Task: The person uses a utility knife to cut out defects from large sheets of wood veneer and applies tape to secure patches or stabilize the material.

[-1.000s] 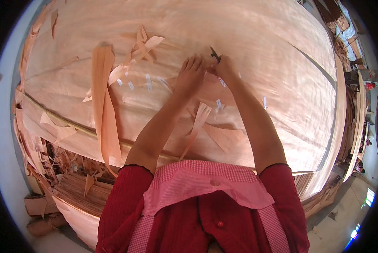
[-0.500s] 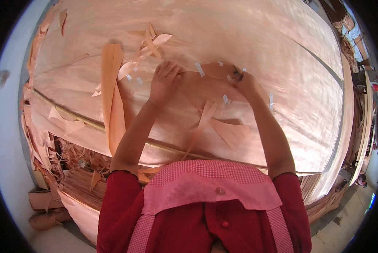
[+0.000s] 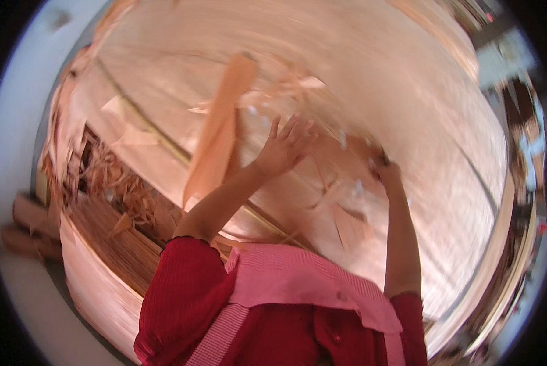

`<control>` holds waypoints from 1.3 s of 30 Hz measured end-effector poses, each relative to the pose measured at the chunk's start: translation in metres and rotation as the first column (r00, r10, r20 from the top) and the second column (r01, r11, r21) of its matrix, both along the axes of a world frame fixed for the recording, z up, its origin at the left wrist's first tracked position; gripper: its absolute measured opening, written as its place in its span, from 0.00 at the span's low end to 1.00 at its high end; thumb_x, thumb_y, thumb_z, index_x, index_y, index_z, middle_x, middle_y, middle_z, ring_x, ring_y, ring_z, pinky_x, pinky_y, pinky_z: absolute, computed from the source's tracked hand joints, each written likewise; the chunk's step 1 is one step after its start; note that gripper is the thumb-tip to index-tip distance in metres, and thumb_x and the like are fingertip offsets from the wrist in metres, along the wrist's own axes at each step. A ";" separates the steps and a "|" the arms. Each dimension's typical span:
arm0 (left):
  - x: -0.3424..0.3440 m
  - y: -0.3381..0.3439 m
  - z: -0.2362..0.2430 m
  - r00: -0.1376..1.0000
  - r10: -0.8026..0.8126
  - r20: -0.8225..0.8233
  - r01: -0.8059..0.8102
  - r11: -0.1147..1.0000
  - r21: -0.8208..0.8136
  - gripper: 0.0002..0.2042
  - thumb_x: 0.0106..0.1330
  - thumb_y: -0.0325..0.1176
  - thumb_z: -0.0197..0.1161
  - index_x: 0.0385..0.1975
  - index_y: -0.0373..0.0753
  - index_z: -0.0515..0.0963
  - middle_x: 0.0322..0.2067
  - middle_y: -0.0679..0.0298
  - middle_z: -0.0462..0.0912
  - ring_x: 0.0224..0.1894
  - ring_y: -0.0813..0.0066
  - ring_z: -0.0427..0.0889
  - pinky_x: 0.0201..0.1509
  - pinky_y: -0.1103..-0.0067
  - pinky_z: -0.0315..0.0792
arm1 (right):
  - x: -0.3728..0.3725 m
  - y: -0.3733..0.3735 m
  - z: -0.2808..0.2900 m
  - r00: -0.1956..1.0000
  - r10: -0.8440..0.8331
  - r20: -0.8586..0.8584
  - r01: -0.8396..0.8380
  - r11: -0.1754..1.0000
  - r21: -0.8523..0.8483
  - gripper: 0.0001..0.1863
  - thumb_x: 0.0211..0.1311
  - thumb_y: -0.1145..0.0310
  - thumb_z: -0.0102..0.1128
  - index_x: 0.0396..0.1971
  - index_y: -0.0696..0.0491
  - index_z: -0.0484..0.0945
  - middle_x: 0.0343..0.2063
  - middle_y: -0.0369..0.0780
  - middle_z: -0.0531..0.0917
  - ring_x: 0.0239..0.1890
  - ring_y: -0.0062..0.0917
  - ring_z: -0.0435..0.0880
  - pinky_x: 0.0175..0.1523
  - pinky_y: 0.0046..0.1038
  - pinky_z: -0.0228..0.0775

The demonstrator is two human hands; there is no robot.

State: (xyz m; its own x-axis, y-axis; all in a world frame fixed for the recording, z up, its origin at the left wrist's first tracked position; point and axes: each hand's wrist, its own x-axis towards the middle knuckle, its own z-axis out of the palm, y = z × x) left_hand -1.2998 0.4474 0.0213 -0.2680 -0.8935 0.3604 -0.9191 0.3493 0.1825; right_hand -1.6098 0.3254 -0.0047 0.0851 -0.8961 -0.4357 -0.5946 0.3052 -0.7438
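A large, pale, wrinkled sheet of wood veneer [image 3: 371,73] spreads out in front of me. My left hand [image 3: 284,148] is over it with the fingers apart and nothing in them. Farther right, my right hand [image 3: 388,174] is closed around a small dark tool [image 3: 383,158], blurred and mostly hidden by the fingers. Between the hands lies a darker reddish veneer patch, with small white tape pieces [image 3: 343,140] around it. A long orange-brown veneer strip [image 3: 220,134] lies left of my left hand. Closer to me is a triangular veneer offcut [image 3: 351,226].
Thin veneer scraps [image 3: 304,82] lie beyond my left hand. A narrow yellowish strip [image 3: 156,126] crosses the sheet at left. Below it are heaped shavings [image 3: 136,192] and stacked veneer edges [image 3: 112,244]. Brown rolls [image 3: 32,244] stand by the left wall.
The whole view has swung, so the sheet appears tilted and shifted rightward. My left hand's fingers have spread apart. My right hand keeps hold of the small dark tool.
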 end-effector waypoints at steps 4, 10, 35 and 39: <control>0.059 0.063 0.037 0.648 0.758 0.077 -0.758 0.630 0.172 0.35 0.53 0.40 0.59 0.61 0.43 0.52 0.62 0.54 0.51 0.62 0.46 0.52 0.58 0.49 0.50 | -0.011 0.000 -0.021 0.940 -0.008 -0.342 -0.090 0.959 -0.268 0.21 0.45 0.52 0.64 0.16 0.58 0.76 0.11 0.41 0.76 0.15 0.28 0.75 0.22 0.32 0.66; 0.125 0.111 0.007 0.520 0.825 -0.221 -0.671 0.555 0.491 0.33 0.57 0.27 0.53 0.63 0.41 0.47 0.47 0.50 0.71 0.41 0.53 0.76 0.43 0.69 0.71 | 0.008 0.057 -0.001 0.987 0.050 -0.151 -0.107 0.911 -0.398 0.11 0.46 0.67 0.61 0.26 0.58 0.74 0.21 0.37 0.78 0.26 0.20 0.76 0.31 0.26 0.68; 0.388 0.549 0.020 -0.344 0.572 -0.744 -0.886 0.064 0.459 0.05 0.55 0.27 0.59 0.29 0.36 0.72 0.22 0.72 0.71 0.23 0.85 0.68 0.25 0.85 0.63 | 0.629 0.290 0.017 0.514 0.719 -0.468 -0.623 -0.063 -0.780 0.15 0.55 0.72 0.48 0.44 0.53 0.73 0.43 0.43 0.77 0.46 0.36 0.75 0.49 0.33 0.66; 0.472 0.564 0.057 -0.353 0.435 -0.828 -0.830 0.262 0.492 0.04 0.56 0.25 0.57 0.30 0.36 0.73 0.23 0.71 0.74 0.25 0.85 0.70 0.26 0.85 0.64 | 0.737 0.288 -0.008 0.262 0.678 -0.687 -0.868 -0.147 -0.475 0.24 0.53 0.71 0.49 0.53 0.52 0.66 0.58 0.39 0.63 0.62 0.30 0.57 0.63 0.36 0.48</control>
State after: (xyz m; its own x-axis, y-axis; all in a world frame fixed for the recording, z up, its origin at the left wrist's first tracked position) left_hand -0.8283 1.0117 0.0779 0.9919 -0.0400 -0.1204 0.1131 -0.1512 0.9820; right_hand -0.8728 0.6137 -0.0124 0.9839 -0.1247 0.1280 -0.1059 -0.9838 -0.1449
